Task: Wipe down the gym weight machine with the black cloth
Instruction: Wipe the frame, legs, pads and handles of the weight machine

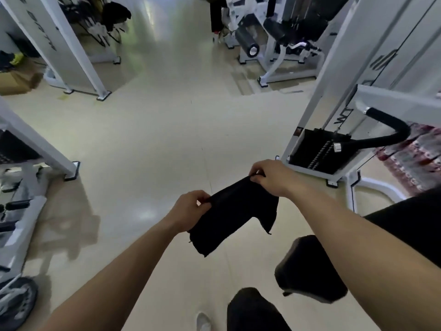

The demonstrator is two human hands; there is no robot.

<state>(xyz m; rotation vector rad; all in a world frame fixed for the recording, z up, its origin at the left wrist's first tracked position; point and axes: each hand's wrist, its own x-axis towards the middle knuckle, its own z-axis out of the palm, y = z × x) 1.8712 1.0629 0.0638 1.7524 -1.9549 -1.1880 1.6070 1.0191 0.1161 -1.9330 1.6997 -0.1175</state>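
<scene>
Head view: the left hand [191, 206] and right hand [269, 177] are each pinching an upper edge of the black cloth [235, 217], stretching it in mid-air over the floor [167, 130], probably to fold or spread it before wiping. The cloth is hanging limp, frayed, dark. The weight machine [353, 115] is standing untouched, near right.

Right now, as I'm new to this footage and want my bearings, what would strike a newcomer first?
The black cloth, held up at centre, the left hand and right hand each pinching its upper edge. To the right stands the white weight machine with a dark weight stack and a curved black handle.
</scene>
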